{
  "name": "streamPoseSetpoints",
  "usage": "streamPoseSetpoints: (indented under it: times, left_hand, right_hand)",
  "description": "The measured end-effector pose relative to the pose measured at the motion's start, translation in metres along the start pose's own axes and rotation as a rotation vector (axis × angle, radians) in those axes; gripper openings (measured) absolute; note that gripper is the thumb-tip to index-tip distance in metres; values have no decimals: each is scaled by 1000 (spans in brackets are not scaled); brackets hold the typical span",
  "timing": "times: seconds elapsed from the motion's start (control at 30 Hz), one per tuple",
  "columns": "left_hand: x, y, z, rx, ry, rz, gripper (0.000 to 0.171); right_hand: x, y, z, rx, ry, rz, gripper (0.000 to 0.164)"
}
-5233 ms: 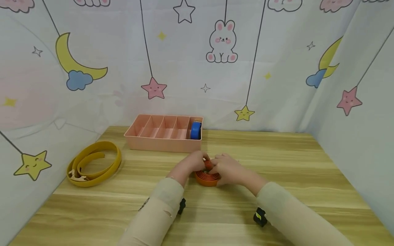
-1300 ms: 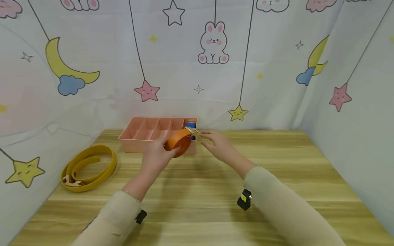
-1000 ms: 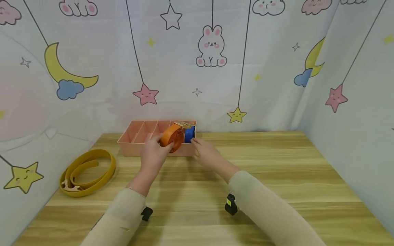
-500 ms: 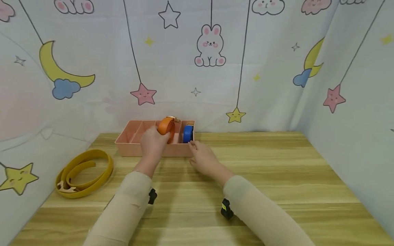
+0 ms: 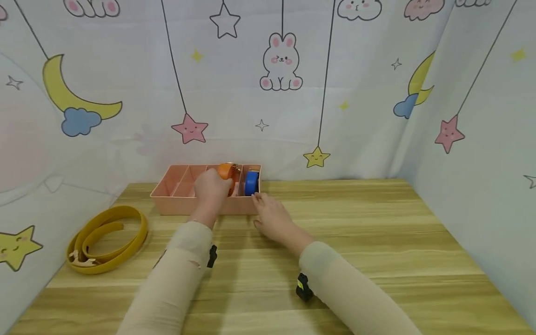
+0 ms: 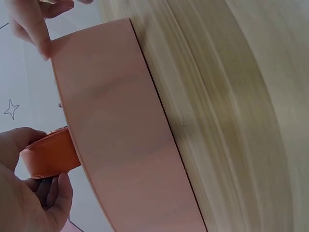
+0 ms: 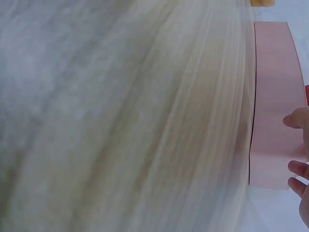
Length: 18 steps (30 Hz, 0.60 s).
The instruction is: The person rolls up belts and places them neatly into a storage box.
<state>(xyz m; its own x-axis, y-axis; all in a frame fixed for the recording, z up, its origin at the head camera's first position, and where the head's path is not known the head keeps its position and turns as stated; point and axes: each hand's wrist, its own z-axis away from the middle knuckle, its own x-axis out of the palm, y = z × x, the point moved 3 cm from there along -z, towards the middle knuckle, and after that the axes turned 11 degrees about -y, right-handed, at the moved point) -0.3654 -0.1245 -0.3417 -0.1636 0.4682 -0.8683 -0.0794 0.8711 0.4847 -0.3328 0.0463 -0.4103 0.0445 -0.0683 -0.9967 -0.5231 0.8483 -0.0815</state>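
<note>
In the head view my left hand [image 5: 211, 191] grips a rolled orange belt [image 5: 226, 171] with a gold buckle, lowered partway into the second compartment from the right of a pink divided box [image 5: 180, 205]. In the left wrist view, thumb and fingers pinch the orange roll [image 6: 50, 155] at the box's long rim. A rolled blue belt [image 5: 251, 183] stands in the rightmost compartment. My right hand [image 5: 273, 217] touches the box's front right corner with its fingertips, the fingers loosely extended. The right wrist view shows this hand [image 7: 300, 122] beside the box wall [image 7: 276, 92].
A loosely coiled mustard-yellow belt [image 5: 110, 267] with a gold buckle lies at the left of the wooden table [image 5: 356, 223]. Behind the box hangs a patterned white curtain [image 5: 234, 93], and similar cloth encloses both sides.
The orange belt was rolled on the table, then lifted, carried to the box and lowered into a compartment by the left hand. The right hand left the roll and moved to the box's corner.
</note>
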Motion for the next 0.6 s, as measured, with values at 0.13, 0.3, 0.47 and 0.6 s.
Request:
streamPoseSetpoints:
  times: [0.13, 0.3, 0.47, 0.6]
  left_hand:
    - [10, 1, -5, -15, -5, -20, 33]
    - [24, -1, -13, -58, 1, -99, 39]
    - [35, -5, -19, -98, -7, -145, 41]
    - [40, -7, -21, -105, -16, -148, 40]
  right_hand:
    - [-1, 1, 0, 3, 2, 2, 76]
    - [-1, 2, 1, 12, -9, -7, 76]
    - [0, 1, 0, 4, 5, 16, 76]
    - [2, 0, 0, 3, 3, 26, 76]
